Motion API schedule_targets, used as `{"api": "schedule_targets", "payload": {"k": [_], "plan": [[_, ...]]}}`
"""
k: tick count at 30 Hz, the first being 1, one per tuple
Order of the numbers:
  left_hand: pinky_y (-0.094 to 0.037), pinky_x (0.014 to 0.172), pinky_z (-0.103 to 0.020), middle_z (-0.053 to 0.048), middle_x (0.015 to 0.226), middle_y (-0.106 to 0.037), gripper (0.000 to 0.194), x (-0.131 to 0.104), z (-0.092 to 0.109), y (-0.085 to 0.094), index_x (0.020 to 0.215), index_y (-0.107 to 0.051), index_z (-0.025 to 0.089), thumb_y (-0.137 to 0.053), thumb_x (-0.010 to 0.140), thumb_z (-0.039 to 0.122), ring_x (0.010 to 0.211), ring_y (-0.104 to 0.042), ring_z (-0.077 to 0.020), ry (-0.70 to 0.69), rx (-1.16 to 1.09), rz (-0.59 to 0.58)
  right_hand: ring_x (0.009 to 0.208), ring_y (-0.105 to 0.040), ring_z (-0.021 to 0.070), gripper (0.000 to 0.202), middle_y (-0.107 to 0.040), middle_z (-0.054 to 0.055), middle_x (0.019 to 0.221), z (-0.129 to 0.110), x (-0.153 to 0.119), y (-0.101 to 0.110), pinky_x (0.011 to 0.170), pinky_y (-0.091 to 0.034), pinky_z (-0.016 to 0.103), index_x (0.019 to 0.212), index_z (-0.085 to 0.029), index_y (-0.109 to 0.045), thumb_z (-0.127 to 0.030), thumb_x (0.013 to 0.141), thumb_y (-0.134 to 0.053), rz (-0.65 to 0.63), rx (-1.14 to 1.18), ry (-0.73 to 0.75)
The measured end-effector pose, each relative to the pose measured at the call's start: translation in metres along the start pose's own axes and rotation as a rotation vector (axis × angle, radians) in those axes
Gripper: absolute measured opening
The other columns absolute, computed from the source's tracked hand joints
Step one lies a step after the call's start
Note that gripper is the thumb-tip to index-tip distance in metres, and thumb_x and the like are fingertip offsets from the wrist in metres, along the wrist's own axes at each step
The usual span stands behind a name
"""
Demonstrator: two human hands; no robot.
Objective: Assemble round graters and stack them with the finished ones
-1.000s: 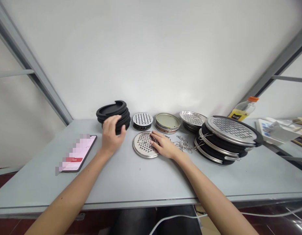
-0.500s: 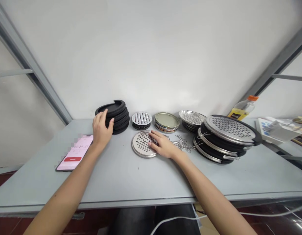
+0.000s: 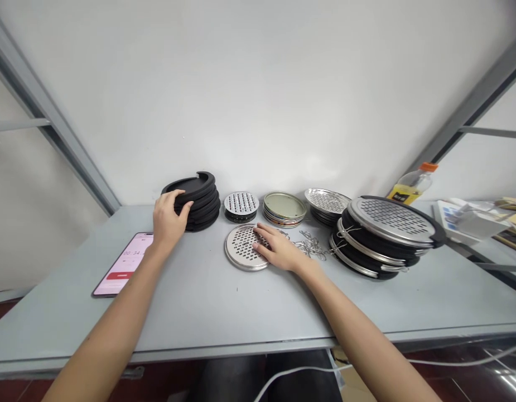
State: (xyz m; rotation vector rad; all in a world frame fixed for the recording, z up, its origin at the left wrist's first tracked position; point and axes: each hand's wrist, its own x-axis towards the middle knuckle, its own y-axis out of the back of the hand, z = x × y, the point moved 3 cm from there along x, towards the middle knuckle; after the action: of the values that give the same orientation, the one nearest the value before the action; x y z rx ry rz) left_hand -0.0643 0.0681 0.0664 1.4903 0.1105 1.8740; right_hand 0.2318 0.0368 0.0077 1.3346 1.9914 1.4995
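Observation:
At the left of the table is a stack of round black holders (image 3: 201,204), each with a thick rim and the top one with a gap in its rim. My left hand (image 3: 169,219) is closed on the near-left rim of the top holder, fingers above and thumb at the side. In front of me lies a round silver perforated plate (image 3: 243,245). My right hand (image 3: 280,248) rests on the plate's right side with its fingers stretched out. Right of that hand is a loose heap of bent wire clips (image 3: 312,245).
Along the wall stand small grater discs (image 3: 241,204), greenish round lids (image 3: 285,206) and shiny perforated discs (image 3: 327,201). A tall stack of black holders with metal plates (image 3: 387,234) stands right, before a bottle (image 3: 412,184). A phone (image 3: 119,268) lies left.
My left hand has shifted slightly and its fingers have closed on the rim of the top black holder. My right hand stays on the perforated plate.

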Motion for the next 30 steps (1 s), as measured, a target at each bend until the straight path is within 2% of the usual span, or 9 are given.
{"api": "schedule_targets", "payload": {"k": [10,14,17,20,27,30], "plan": [[-0.041,0.104,-0.043,-0.011,0.117,-0.067,0.029,-0.003,0.0,0.0,0.114,-0.064,0.018,-0.056,0.09,0.031,0.125,-0.052,-0.0304,-0.088,-0.109,0.002,0.135,-0.04,0.0314,0.059,-0.041,0.021,0.145,0.001,0.0,-0.001,0.111,-0.034,0.048,0.138,-0.009,-0.046,-0.046,0.093,-0.044,0.005,0.009,0.004],[-0.021,0.113,-0.057,-0.008,0.115,-0.069,0.025,-0.006,0.007,-0.003,0.114,-0.063,0.021,-0.052,0.092,0.027,0.13,-0.047,-0.0313,-0.146,-0.104,-0.026,0.135,-0.041,0.0313,0.059,-0.041,0.021,0.146,0.003,0.0,-0.001,0.111,-0.034,0.048,0.138,-0.01,-0.046,-0.046,0.092,-0.045,0.008,0.01,0.005],[-0.014,0.115,-0.058,-0.008,0.113,-0.07,0.023,-0.008,0.015,-0.002,0.113,-0.063,0.02,-0.052,0.093,0.026,0.127,-0.051,-0.0291,-0.219,-0.125,-0.029,0.134,-0.041,0.0311,0.058,-0.042,0.021,0.145,0.003,0.0,-0.001,0.111,-0.034,0.048,0.138,-0.01,-0.046,-0.047,0.092,-0.044,0.016,0.009,0.012],[-0.019,0.115,-0.055,-0.007,0.114,-0.069,0.024,-0.009,0.023,-0.002,0.114,-0.064,0.02,-0.053,0.093,0.026,0.126,-0.053,-0.0269,-0.285,-0.172,-0.061,0.134,-0.041,0.0309,0.059,-0.042,0.021,0.145,0.003,0.0,-0.001,0.111,-0.035,0.047,0.138,-0.01,-0.046,-0.047,0.093,-0.044,0.017,0.001,0.019],[-0.041,0.105,-0.047,-0.006,0.11,-0.07,0.026,-0.014,0.051,0.005,0.115,-0.066,0.023,-0.061,0.09,0.023,0.12,-0.056,-0.0251,-0.358,-0.34,-0.086,0.133,-0.043,0.0315,0.055,-0.047,0.021,0.141,0.002,0.001,-0.003,0.111,-0.034,0.048,0.134,-0.009,-0.05,-0.043,0.091,-0.047,0.069,0.001,0.03],[-0.043,0.104,-0.046,-0.004,0.111,-0.071,0.028,-0.019,0.066,0.011,0.115,-0.067,0.024,-0.064,0.087,0.022,0.112,-0.061,-0.0239,-0.366,-0.492,-0.1,0.135,-0.04,0.0303,0.061,-0.044,0.02,0.144,0.002,0.001,-0.001,0.112,-0.033,0.048,0.142,-0.011,-0.038,-0.041,0.091,-0.049,0.17,0.072,0.021]]}}
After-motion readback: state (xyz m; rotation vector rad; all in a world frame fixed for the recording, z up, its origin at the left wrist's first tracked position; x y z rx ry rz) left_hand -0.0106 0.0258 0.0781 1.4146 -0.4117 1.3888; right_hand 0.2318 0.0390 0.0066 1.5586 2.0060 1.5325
